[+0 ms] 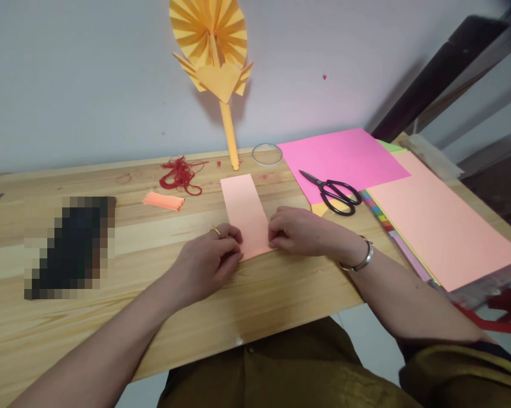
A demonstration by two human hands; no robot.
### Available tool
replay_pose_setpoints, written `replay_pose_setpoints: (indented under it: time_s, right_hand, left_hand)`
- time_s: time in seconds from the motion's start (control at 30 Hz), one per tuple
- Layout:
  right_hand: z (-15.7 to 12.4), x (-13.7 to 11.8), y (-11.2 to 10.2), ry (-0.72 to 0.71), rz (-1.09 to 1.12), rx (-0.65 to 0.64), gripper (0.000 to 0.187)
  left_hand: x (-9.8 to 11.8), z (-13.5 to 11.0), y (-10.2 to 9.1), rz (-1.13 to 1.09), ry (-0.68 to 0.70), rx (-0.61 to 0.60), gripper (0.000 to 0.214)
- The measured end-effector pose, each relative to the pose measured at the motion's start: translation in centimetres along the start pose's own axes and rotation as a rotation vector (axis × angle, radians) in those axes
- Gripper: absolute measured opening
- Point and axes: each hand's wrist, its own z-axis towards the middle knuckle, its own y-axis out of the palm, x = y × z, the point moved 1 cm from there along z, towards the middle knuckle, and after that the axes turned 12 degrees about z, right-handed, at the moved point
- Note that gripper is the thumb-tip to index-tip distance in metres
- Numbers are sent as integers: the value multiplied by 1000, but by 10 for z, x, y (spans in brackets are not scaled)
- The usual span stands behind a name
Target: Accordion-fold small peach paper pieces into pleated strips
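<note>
So the thing being handled is a narrow strip of peach paper (246, 207), flat on the tabletop (127, 249) right in front of the person, one short end facing them. Both hands are on it but apart from each other: the left hand (212, 260) has its fingers bunched on the near left corner, and the right hand (300, 232) does the same at the near right one. Pinching both corners probably keeps that edge straight and stops the strip skewing. There's a thin band along the near end, maybe a fold, though it's too small to be sure.

Just beyond the left hand sits a little orange pleated bundle (164, 200), with a tangle of red thread (181, 175) behind it, both out of the way but reachable. Past the strip, a yellow paper fan (219, 82) leans on the wall, handle end down on the tabletop, so I guess it's up there to be seen without eating space.

Over on the right, the black scissors (320, 183) lie partly on a pink sheet (340, 158), handles toward the person, which looks handy for grabbing. A big peach sheet (446, 221) sits beside them, well clear of the working spot.
</note>
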Motion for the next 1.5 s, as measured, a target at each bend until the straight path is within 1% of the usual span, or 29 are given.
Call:
replay_pose_setpoints:
  time_s: [0.37, 0.63, 0.97, 1.2, 1.5]
  right_hand:
    - [1, 1, 0, -21, -17, -21, 13]
    - [1, 4, 1, -43, -17, -21, 13]
    - [-1, 0, -1, -38, -21, -45, 14]
    - [0, 1, -1, -52, -28, -49, 14]
    - [-1, 3, -1, -66, -22, -58, 14]
  left_hand:
    - [3, 1, -2, 39, -11, -14, 19]
    - [5, 1, -3, 49, 6, -10, 17]
    - [6, 1, -3, 50, -30, -28, 18]
    - [8, 1, -4, 69, -7, -18, 19]
    - [9, 0, -6, 59, -22, -61, 18]
